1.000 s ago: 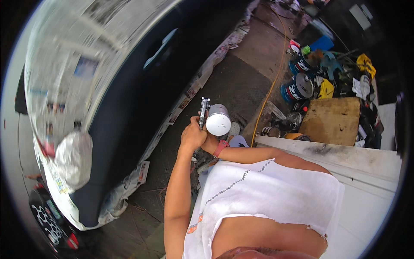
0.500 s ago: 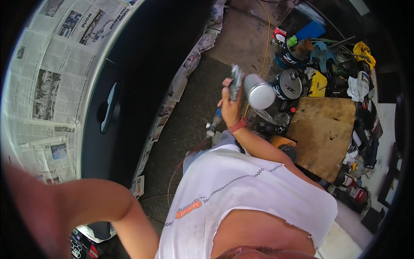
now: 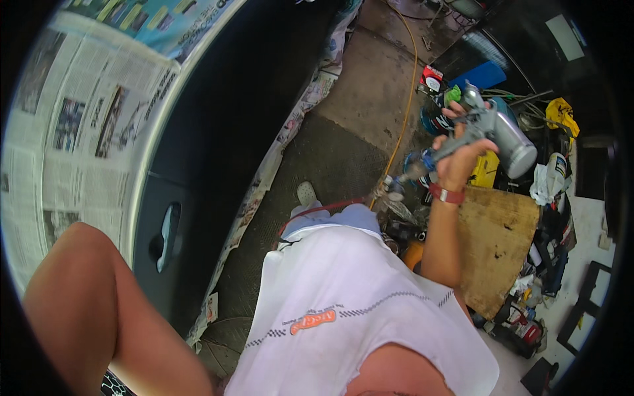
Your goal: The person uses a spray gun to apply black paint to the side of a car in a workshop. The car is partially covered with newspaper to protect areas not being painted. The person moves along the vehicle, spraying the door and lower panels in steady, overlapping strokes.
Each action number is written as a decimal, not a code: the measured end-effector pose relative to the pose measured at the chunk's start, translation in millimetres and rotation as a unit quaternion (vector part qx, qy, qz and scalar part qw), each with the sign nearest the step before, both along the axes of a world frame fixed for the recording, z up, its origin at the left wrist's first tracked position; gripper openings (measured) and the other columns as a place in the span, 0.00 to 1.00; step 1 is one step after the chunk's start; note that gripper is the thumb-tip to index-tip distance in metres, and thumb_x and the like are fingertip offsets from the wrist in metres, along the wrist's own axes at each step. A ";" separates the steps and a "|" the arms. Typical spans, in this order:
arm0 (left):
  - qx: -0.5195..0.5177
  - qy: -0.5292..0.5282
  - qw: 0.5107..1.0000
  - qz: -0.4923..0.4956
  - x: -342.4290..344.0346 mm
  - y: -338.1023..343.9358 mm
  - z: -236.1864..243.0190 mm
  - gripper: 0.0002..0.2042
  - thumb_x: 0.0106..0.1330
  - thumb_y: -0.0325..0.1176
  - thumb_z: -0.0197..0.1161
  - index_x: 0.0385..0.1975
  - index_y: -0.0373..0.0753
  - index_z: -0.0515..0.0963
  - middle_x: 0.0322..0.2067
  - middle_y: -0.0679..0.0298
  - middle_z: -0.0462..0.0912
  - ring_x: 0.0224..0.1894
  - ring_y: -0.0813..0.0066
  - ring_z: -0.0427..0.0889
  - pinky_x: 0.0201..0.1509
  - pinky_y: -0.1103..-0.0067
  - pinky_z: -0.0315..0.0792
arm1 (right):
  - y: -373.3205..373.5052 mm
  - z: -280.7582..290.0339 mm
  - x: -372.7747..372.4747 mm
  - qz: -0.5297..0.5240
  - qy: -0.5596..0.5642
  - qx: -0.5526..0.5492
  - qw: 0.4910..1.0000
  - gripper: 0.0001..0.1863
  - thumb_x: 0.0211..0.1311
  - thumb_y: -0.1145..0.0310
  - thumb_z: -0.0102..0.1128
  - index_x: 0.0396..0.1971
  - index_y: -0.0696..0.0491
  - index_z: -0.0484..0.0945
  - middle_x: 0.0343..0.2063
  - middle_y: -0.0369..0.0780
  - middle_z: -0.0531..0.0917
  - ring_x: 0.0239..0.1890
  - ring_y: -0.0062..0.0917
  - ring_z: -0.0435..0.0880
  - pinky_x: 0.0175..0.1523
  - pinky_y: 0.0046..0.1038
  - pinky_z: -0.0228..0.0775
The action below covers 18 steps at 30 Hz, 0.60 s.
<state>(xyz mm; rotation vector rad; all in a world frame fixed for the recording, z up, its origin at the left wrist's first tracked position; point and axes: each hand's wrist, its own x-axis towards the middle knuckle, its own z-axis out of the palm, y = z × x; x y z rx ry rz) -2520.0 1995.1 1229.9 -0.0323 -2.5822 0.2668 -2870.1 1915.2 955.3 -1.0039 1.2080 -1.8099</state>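
Note:
My right hand is wrapped round the grip of a metal paint spray gun, its silvery cup tilted down to the right. A red band sits on the wrist. From the blue fitting below the grip, a red hose runs left in front of my legs. The gun is held up over the cluttered right side, well apart from the dark car door. A door handle shows on that door at the left. My bent left arm fills the lower left, and its hand is out of view.
Newspaper masks the car's upper part, and a masking strip hangs along its lower edge. At right are a wooden board, a yellow container, a blue container and rags. An orange hose crosses the floor.
My right hand has swung the spray gun to the right, away from the door, and turned it. The left arm, blurred before, has shifted and its bend is clearer. My view has turned slightly.

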 end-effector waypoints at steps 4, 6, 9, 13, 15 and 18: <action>0.001 -0.027 1.000 -0.007 -23.1 -79.7 -12.5 0.31 0.69 0.49 0.62 0.63 0.31 0.70 0.61 0.49 0.74 0.64 0.58 0.73 0.70 0.64 0.66 | -44.7 27.8 -22.2 -0.048 -0.030 0.025 0.998 0.64 0.46 0.11 0.23 0.77 0.42 0.49 0.57 0.48 0.79 0.54 0.30 0.81 0.22 0.20 0.71; -0.007 -0.040 0.999 0.007 -43.4 -99.3 -17.7 0.31 0.69 0.50 0.61 0.63 0.31 0.70 0.60 0.49 0.75 0.63 0.58 0.74 0.70 0.64 0.66 | -72.4 31.5 -34.2 -0.025 -0.035 0.013 0.999 0.63 0.49 0.12 0.26 0.77 0.43 0.48 0.60 0.49 0.77 0.58 0.33 0.80 0.21 0.20 0.72; 0.002 -0.016 1.000 -0.025 -77.5 -164.7 -37.6 0.30 0.70 0.50 0.60 0.62 0.31 0.70 0.59 0.49 0.75 0.62 0.58 0.74 0.69 0.64 0.66 | -123.0 22.0 -62.3 -0.079 -0.016 0.008 0.997 0.61 0.51 0.14 0.30 0.78 0.43 0.47 0.63 0.49 0.75 0.63 0.37 0.78 0.21 0.21 0.73; 0.043 -0.032 0.998 -0.027 -156.9 -237.8 -34.1 0.29 0.71 0.50 0.59 0.61 0.31 0.71 0.58 0.49 0.76 0.61 0.58 0.75 0.68 0.63 0.67 | -195.4 -21.8 -136.0 -0.017 -0.029 0.031 0.999 0.57 0.57 0.17 0.29 0.77 0.45 0.50 0.60 0.47 0.79 0.63 0.35 0.78 0.23 0.23 0.72; 0.045 -0.037 0.998 -0.012 -187.5 -259.4 -27.4 0.29 0.71 0.50 0.58 0.60 0.31 0.71 0.58 0.49 0.76 0.61 0.58 0.76 0.68 0.63 0.67 | -226.1 -32.6 -152.1 0.013 -0.038 0.061 0.997 0.57 0.58 0.17 0.29 0.77 0.44 0.50 0.56 0.46 0.81 0.59 0.33 0.80 0.23 0.22 0.71; 0.043 -0.041 0.998 0.010 -231.5 -303.1 -29.2 0.28 0.72 0.50 0.57 0.59 0.30 0.71 0.57 0.49 0.77 0.60 0.58 0.76 0.68 0.63 0.68 | -282.0 -46.9 -182.5 0.056 -0.046 0.089 0.993 0.55 0.60 0.18 0.29 0.77 0.44 0.49 0.52 0.44 0.82 0.54 0.31 0.82 0.22 0.20 0.69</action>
